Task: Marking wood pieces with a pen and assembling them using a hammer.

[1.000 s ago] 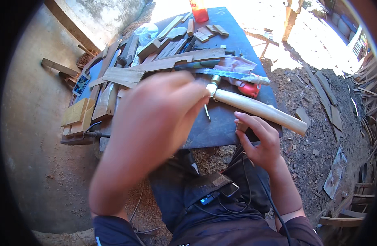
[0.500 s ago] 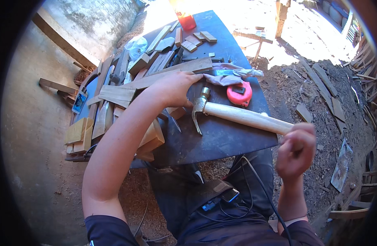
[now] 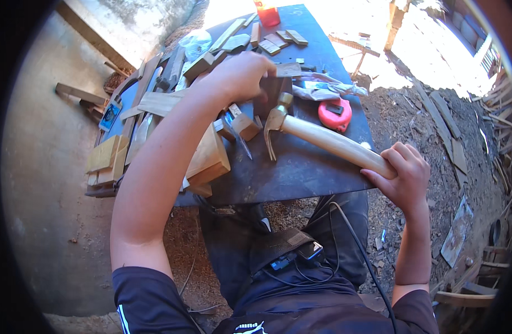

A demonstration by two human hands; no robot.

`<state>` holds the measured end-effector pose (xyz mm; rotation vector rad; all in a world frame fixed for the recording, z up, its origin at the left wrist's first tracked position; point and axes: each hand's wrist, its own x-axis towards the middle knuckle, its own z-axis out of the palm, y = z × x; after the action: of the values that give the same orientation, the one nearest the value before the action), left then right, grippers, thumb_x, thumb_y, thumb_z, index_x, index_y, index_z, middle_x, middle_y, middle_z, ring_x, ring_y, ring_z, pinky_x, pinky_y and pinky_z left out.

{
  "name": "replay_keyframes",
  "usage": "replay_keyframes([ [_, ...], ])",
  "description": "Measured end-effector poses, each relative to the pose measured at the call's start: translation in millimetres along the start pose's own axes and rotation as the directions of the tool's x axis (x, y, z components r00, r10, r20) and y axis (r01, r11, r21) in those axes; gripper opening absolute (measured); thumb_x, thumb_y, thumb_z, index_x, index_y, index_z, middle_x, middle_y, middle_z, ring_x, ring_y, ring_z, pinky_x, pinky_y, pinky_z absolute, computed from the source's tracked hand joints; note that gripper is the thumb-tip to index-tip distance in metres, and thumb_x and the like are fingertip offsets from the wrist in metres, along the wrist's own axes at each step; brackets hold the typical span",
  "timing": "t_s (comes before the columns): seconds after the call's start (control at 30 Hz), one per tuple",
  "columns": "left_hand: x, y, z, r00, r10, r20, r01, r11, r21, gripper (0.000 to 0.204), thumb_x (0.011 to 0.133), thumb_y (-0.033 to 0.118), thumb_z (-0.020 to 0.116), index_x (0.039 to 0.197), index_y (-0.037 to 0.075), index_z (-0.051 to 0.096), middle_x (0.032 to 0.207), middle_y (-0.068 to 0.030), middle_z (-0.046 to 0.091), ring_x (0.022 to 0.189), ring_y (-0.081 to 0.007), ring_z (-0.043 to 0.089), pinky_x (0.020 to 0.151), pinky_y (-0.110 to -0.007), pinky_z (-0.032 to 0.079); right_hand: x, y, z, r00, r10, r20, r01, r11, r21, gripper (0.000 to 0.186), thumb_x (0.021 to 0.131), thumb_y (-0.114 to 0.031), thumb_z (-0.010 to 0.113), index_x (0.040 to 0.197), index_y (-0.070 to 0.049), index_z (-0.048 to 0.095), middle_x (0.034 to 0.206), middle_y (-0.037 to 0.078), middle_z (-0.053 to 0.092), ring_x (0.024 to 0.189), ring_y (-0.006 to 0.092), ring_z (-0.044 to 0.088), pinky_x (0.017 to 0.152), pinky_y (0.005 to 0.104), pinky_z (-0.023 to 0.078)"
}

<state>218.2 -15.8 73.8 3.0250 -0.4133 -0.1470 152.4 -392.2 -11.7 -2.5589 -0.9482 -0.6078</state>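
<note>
My right hand [image 3: 402,171] is closed round the butt end of a claw hammer [image 3: 334,143], its thumb along the near side of the pale wooden handle. The metal head points left over the table, claw toward me. Across the wood pile reaches my left hand [image 3: 246,75], fingers curled at a dark brown piece of wood [image 3: 276,96] standing beside the hammer head; its grip is partly hidden by the hand itself. Below lie a short wooden block [image 3: 246,127] and a thin pointed tool [image 3: 242,138]. A red tape measure [image 3: 335,114] sits right of the hammer head.
The dark table [image 3: 317,181] carries many wood offcuts, a thick block [image 3: 208,158] near its front edge, a crumpled cloth [image 3: 323,88], a plastic bag [image 3: 195,43] and a red container [image 3: 268,15]. A cable [image 3: 356,242] runs over my lap. Planks [image 3: 434,119] lie on the ground at right.
The long plank under my left hand no longer shows as before; a dark brown wood face now stands there. My right hand's fist has loosened slightly on the handle. The view has shifted.
</note>
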Motion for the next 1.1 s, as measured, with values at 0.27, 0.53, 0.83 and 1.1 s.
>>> replay_keyframes([
  [0.27,-76,15,-29,0.842,-0.103,-0.53,0.077,0.995,-0.07,0.031,0.09,0.018,0.075,0.112,-0.003,0.069,0.102,-0.0222,0.073,0.093,-0.0373,0.072,0.083,-0.041,0.055,15,-11,5,0.976,0.207,-0.072,-0.18,0.944,0.276,0.043,0.076,-0.044,0.089,0.082,-0.006,0.069,0.077,0.008,0.065,0.069,0.0288,0.064,0.063,0.0405,0.049],
  [0.53,-169,156,57,0.908,-0.354,-0.226,-0.028,0.485,-0.874,0.04,0.088,0.013,0.078,0.119,-0.007,0.062,0.1,-0.0223,0.074,0.098,-0.0292,0.076,0.086,-0.038,0.058,144,4,28,0.92,0.358,0.16,-0.364,0.931,0.009,0.06,0.082,-0.067,0.073,0.091,-0.008,0.077,0.081,0.012,0.072,0.076,0.0288,0.071,0.07,0.0428,0.054],
  [0.83,-134,147,126,0.702,-0.424,-0.573,0.206,0.89,-0.406,0.054,0.088,0.022,0.078,0.136,0.002,0.064,0.113,-0.0143,0.064,0.105,-0.0308,0.064,0.093,-0.042,0.052,167,9,56,0.838,0.375,0.398,-0.424,0.905,0.04,0.061,0.082,-0.062,0.076,0.098,-0.003,0.078,0.084,0.013,0.075,0.078,0.0237,0.073,0.07,0.0381,0.054],
  [1.1,-116,128,143,0.855,-0.241,-0.459,-0.037,0.854,-0.519,0.016,0.093,0.006,0.069,0.106,0.006,0.078,0.121,-0.0075,0.061,0.12,-0.0326,0.059,0.103,-0.047,0.047,91,-26,8,0.975,0.18,0.13,-0.214,0.601,0.77,0.049,0.093,0.011,0.055,0.14,0.001,0.044,0.126,0.017,0.066,0.114,0.0247,0.066,0.097,0.0369,0.053],
])
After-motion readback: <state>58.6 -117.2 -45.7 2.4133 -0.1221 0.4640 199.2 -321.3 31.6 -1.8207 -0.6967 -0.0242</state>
